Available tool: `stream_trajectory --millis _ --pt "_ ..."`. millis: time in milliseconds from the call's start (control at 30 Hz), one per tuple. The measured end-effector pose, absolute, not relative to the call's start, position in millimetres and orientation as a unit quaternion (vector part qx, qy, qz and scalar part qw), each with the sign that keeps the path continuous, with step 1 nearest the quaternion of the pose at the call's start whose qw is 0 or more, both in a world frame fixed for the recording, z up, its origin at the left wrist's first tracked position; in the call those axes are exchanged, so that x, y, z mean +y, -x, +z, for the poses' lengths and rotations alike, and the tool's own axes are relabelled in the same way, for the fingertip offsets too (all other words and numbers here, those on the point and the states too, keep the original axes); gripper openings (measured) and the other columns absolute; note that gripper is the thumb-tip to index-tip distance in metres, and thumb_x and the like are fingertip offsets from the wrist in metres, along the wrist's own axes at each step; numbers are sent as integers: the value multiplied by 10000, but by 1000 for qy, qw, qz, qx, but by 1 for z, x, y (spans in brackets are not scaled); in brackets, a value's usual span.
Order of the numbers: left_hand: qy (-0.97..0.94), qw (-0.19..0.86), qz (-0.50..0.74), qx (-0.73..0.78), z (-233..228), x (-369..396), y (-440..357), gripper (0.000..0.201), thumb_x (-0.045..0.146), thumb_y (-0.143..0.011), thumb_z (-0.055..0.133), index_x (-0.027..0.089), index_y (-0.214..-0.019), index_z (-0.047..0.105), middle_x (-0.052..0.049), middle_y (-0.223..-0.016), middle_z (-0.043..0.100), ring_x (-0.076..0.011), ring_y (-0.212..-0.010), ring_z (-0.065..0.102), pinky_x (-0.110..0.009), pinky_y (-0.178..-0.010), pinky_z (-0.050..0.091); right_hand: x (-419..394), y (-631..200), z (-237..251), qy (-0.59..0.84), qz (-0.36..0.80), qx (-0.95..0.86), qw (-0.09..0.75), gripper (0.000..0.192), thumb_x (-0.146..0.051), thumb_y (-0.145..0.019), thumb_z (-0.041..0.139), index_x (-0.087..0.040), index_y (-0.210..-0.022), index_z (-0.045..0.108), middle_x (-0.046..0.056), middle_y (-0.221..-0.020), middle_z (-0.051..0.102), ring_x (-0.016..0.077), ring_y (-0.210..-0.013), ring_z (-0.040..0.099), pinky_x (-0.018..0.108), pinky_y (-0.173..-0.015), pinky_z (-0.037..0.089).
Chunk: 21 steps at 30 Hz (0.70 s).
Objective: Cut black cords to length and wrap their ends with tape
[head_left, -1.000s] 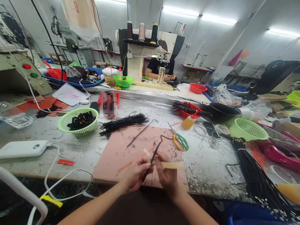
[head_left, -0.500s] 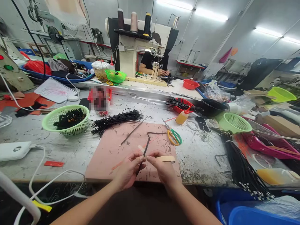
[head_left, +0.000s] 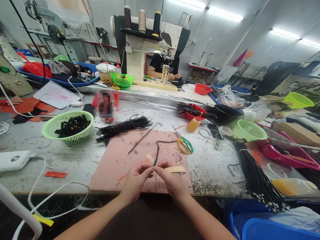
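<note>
A dark braided cord point(head_left: 157, 155) runs bent across the pink mat point(head_left: 110, 166), its far end reaching the scissors. My left hand point(head_left: 136, 180) pinches the cord's near end between thumb and forefinger. Against those fingertips, my right hand point(head_left: 172, 178) is closed in a pinch at the same end; the exact grip point is partly hidden. A roll of beige tape point(head_left: 178, 170) sits at the right hand's knuckles; whether the hand holds it I cannot tell. A short pale strip point(head_left: 150, 157) lies on the mat beside the cord.
Scissors point(head_left: 185, 145) with green and orange handles lie at the mat's right edge. Behind are a thin hooked rod point(head_left: 142, 140), a bundle of black cords point(head_left: 125, 127) and a glue bottle point(head_left: 193, 125). A green basket point(head_left: 71, 136) stands left. Across the table sits another person point(head_left: 163, 66).
The dark cord tail that hung below my left fingers no longer shows. My fingertips have come together at the cord's end. The view has shifted slightly.
</note>
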<state>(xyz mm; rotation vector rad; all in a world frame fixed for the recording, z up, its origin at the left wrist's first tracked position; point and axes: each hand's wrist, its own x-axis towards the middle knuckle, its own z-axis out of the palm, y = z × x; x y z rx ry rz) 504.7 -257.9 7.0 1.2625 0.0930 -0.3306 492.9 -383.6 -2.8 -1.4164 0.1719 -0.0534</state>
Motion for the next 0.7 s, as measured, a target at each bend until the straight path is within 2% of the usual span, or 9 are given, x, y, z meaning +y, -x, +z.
stream_trajectory --millis 167,267,367,500,600,700 --pt "-654 750 -93 -34 7 -254 -503 60 237 -669 658 188 -662 692 -29 -741 592 -158 -704 534 -246 -656 438 -380 -491 0 665 -60 94 738 157 -289 -616 659 -176 -585 554 -18 -570 561 129 -576 509 257 -565 419" --pt "-653 751 -84 -41 8 -254 -503 54 240 -677 654 194 -666 679 -27 -740 584 -166 -752 528 -242 -690 432 -377 -489 2 679 -78 104 723 167 -302 -634 649 -178 -579 553 -12 -566 559 134 -583 513 261 -571 427" --pt "-589 797 -134 14 11 -257 -504 117 293 -637 690 184 -623 648 -6 -679 565 -147 -688 517 -242 -647 437 -376 -489 1 680 -78 94 723 154 -309 -644 652 -180 -610 574 -3 -609 576 145 -622 531 272 -606 441" --pt "-487 842 -226 55 16 -257 -505 205 323 -576 739 164 -590 610 32 -559 526 -87 -542 468 -210 -554 400 -379 -492 -2 666 -80 43 740 146 -321 -632 669 -189 -678 628 20 -769 596 169 -755 555 292 -701 451" --pt "-448 853 -263 46 17 -255 -505 211 298 -586 743 166 -585 578 39 -552 529 -68 -518 462 -191 -522 375 -383 -494 -4 630 -15 -2 777 209 -350 -659 645 -202 -805 662 40 -882 607 192 -825 562 311 -725 457" --pt "-416 860 -290 52 17 -254 -505 239 289 -572 756 168 -576 550 38 -568 548 -54 -486 445 -180 -493 359 -384 -494 -4 592 51 -28 804 209 -369 -687 612 -199 -804 650 27 -774 623 181 -722 571 309 -648 464"
